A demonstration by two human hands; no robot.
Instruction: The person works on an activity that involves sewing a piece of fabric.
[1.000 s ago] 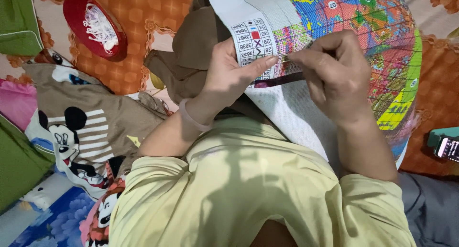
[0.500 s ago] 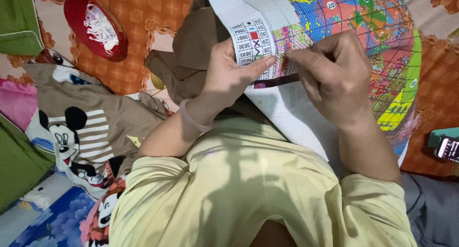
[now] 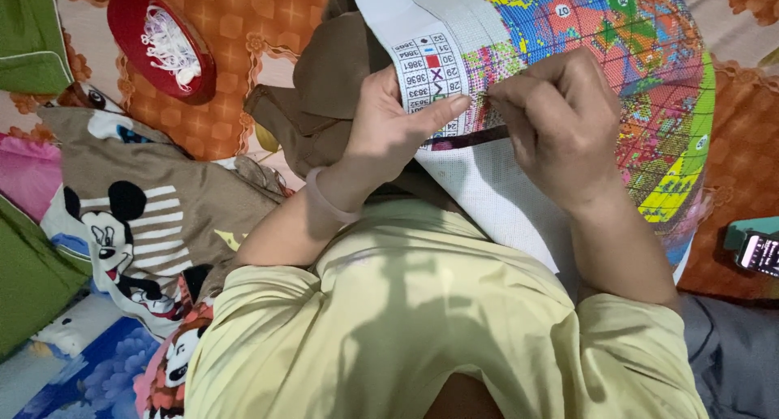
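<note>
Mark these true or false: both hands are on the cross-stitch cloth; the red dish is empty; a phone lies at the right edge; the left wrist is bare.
1. Both hands are on the cloth: true; the left hand pinches its edge and the right hand works beside it.
2. The red dish is empty: false; it holds white threads.
3. A phone lies at the right edge: true.
4. The left wrist is bare: false; it wears a pale bracelet.
</note>
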